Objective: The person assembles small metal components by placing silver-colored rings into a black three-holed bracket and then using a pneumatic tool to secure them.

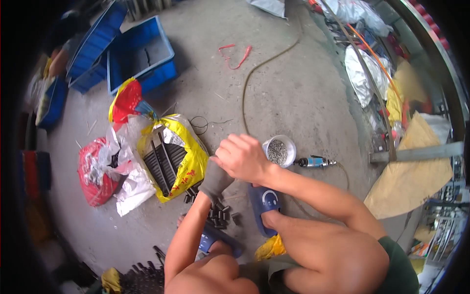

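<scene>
On the concrete floor (293, 98), a gloved left hand (214, 180) is gripped by the bare right hand (242, 158).
Both hands are closed, seemingly on a small part; the nearby cup of screws (279, 151) could be knocked over.

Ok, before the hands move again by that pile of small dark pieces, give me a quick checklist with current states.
1. Left hand gloved: ok, grey glove on.
2. Right hand gloved: not ok, bare.
3. What the hands grip: cannot tell, hidden between them.
4. Small dark pieces within reach: ok, piled on the floor below the hands.
5. White cup of small metal parts upright: ok, beside the right hand.
6. Air tool clear of the hands: ok, lying beyond the cup.
</scene>
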